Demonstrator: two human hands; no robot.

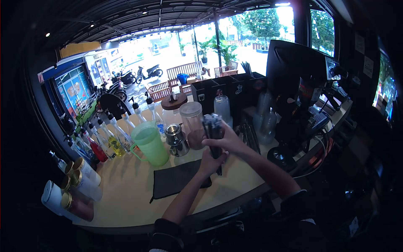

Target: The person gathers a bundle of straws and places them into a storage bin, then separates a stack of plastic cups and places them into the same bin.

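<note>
A bundle of dark, thin sticks, like wrapped straws, stands roughly upright between my two hands over the counter. My left hand is closed around its lower part. Higher up, my right hand wraps the bundle from the right side. Below and left of my hands lies a black cloth mat. Just behind the bundle is a clear jar with a pale lid, and a metal pot is to its left.
A green pitcher and a row of pump bottles line the left side. Lidded jars sit at the left edge. Plastic cups, a black organizer and a coffee machine occupy the back and right.
</note>
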